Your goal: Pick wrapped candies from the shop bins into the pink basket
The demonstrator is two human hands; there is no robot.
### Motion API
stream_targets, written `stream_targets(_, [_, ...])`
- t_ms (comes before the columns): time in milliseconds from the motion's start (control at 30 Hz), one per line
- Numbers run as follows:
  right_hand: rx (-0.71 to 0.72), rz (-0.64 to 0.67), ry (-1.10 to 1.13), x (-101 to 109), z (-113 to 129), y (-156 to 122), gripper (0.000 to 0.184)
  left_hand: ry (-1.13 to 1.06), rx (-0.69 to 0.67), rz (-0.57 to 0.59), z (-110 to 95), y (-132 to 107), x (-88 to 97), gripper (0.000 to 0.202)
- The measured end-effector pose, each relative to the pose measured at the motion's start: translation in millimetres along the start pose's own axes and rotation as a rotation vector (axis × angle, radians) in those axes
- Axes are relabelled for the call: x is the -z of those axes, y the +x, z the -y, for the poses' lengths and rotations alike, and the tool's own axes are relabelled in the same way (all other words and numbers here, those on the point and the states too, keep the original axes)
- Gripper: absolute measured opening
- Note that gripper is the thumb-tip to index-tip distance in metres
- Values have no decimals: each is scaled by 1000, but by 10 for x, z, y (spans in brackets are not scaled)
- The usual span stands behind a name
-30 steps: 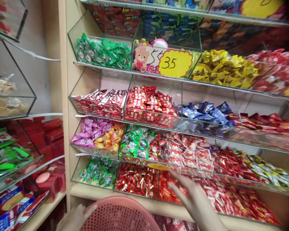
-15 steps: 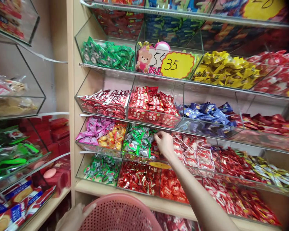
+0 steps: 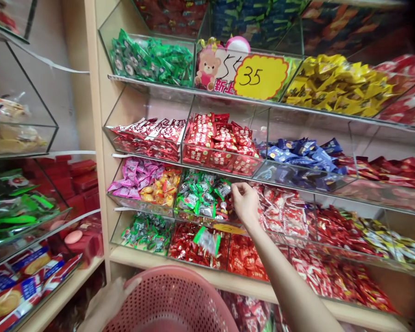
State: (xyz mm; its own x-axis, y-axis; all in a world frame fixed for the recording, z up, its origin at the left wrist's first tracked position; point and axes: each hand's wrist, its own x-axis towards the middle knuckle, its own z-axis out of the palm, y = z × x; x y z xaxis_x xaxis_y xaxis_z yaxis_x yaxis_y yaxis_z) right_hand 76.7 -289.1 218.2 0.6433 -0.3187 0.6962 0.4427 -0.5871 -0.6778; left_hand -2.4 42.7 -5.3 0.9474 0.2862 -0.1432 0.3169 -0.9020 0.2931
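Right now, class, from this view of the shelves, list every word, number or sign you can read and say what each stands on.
"35": on the yellow scalloped card
"新上": on the bear-printed card
Handwritten strokes beside the bear: too unclear to read
Small yellow tag: too blurred to read
Red sweet wrappers: print too small to read

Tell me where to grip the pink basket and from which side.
Grip the rim of the pink basket from above, on the near left side, where the left hand sits. The rim forms a firm, curved edge for the fingers to hook over, while the mesh wall below looks less suited to gripping.
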Motion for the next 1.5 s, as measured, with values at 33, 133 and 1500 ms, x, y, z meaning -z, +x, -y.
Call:
stream_targets(33, [26, -37, 1, 13, 6, -50, 25, 19, 1, 47, -16, -27, 21, 67])
stream_targets(133, [55, -97, 63, 136, 17, -324, 25, 52, -39, 97, -39, -76, 55, 74])
stream_targets(1500, [215, 1154, -326, -397, -1247, -3285, 47, -50, -41, 112, 55, -84, -104, 73])
